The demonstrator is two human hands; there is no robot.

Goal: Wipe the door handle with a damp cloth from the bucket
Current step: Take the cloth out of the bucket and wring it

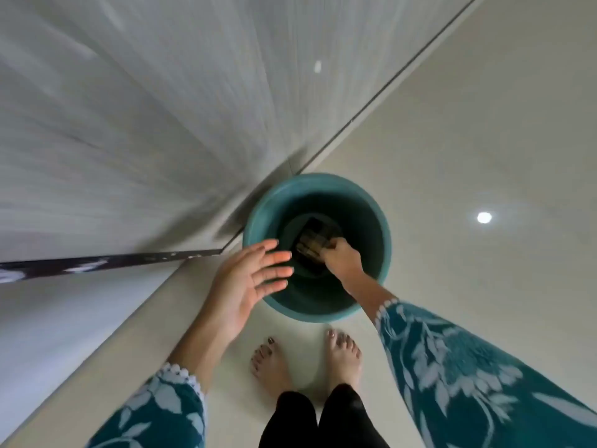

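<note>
Looking straight down here: my right hand (340, 257) is down inside the teal bucket (381, 218) at center frame, fingers closed around the dark checked cloth (311, 239) so I can lift it out. My left hand (248, 279) hovers spread open over the near rim, probably to steady things or catch drips. Can't tell how much water's in there. Door handle isn't visible.

Bucket (318, 192) mouth wide, open from above. Right hand (340, 258) deep inside, closed on dark cloth (311, 242), filling right part of opening. Left hand (250, 279) spread over near-left rim, partly covering that side. Door (129, 124) rises just beside bucket's far-left side. Floor (484, 140) to right bare. Feet (307, 360) near front rim.
</note>
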